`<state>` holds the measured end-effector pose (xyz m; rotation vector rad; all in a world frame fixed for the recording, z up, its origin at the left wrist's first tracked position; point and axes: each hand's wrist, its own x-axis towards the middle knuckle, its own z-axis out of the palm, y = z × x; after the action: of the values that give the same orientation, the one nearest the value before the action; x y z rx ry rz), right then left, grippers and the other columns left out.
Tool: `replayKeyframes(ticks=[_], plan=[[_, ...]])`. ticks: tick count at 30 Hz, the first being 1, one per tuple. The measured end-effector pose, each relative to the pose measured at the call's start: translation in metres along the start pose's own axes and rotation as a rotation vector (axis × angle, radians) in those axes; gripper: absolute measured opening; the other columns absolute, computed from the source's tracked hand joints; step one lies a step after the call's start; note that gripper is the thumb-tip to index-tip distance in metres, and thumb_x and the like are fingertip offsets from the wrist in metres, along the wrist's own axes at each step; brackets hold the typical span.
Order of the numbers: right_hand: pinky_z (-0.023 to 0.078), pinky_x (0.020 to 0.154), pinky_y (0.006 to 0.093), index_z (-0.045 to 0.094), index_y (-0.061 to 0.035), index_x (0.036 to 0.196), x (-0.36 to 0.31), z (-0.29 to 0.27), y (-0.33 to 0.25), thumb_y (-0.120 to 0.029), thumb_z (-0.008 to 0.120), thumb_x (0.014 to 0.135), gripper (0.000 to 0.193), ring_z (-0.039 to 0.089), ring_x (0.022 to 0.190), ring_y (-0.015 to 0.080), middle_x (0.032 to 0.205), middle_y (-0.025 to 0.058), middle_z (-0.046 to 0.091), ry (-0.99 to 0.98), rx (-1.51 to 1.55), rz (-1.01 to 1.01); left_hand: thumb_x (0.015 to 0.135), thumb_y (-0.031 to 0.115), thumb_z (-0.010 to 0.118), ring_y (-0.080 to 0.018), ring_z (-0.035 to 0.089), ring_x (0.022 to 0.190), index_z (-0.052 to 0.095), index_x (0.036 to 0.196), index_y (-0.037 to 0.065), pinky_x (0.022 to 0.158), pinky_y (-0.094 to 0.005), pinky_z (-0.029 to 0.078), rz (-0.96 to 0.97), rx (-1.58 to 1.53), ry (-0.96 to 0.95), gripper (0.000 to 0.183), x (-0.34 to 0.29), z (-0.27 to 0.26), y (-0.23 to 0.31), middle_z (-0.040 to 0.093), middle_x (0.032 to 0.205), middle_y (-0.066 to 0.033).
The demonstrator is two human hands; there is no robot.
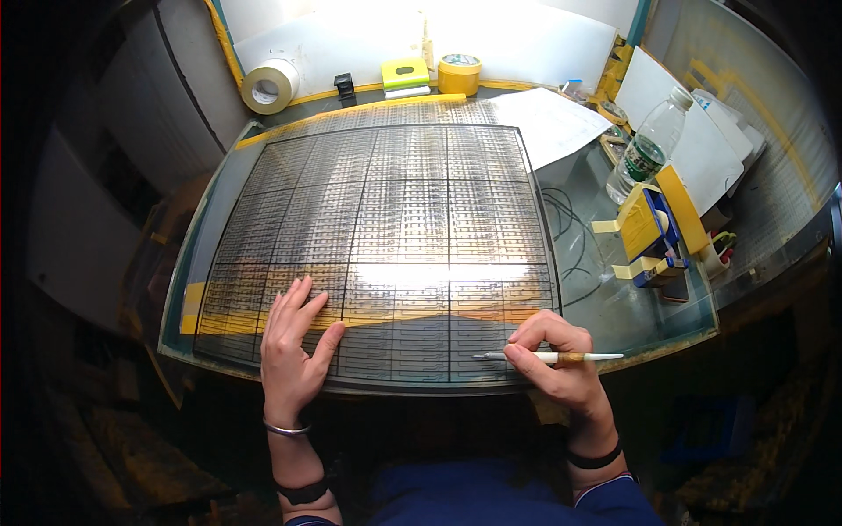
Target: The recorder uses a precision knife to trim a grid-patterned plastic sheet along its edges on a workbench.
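A large dark-framed sheet (402,219), printed with dense rows of fine circuit-like lines and split by a dark grid, lies on a glass-topped table. My left hand (294,346) rests on its near left part, fingers stretched out and holding nothing. At the near right edge, my right hand (557,359) grips a slim pen-like tool (601,357) between thumb and fingers. The tool has a pale handle, a brown band and a thin dark tip pointing left, low over the sheet. Whether the tip touches the surface I cannot tell.
Along the back stand a roll of tape (269,86), a black clip (344,85), a yellow-green box (404,74) and a yellow round tub (460,74). To the right are white paper (553,127), a plastic bottle (647,149), a blue tape dispenser (662,241) and a dark cable (570,223).
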<state>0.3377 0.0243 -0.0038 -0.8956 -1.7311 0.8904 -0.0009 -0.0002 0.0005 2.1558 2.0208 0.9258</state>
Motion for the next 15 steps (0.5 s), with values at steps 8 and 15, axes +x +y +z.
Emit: replayKeyframes(ticks=[8,15], plan=[[0.050,0.069,0.0295,0.068,-0.0006,0.080,-0.0004,-0.0005,0.0003,-0.003,0.081,0.085,0.014,0.063,0.073,0.0156,0.080,0.0074,0.070,-0.011,-0.002,0.009,0.092,0.027,0.076,-0.0339,0.049,0.144,0.069,0.130,0.003,0.123,-0.0488,0.031,-0.009,-0.004,-0.005,0.045,0.0000,-0.0008,0.0014,0.059,0.147,-0.0174],[0.050,0.069,0.0298,0.068,-0.0007,0.080,-0.0001,-0.0006,-0.0006,-0.003,0.081,0.085,0.014,0.063,0.073,0.0160,0.080,0.0075,0.070,-0.006,0.002,0.014,0.092,0.027,0.076,-0.0338,0.049,0.143,0.070,0.129,0.003,0.123,-0.0489,0.031,-0.011,-0.003,-0.001,0.045,0.0003,-0.0009,0.0019,0.059,0.147,-0.0172]])
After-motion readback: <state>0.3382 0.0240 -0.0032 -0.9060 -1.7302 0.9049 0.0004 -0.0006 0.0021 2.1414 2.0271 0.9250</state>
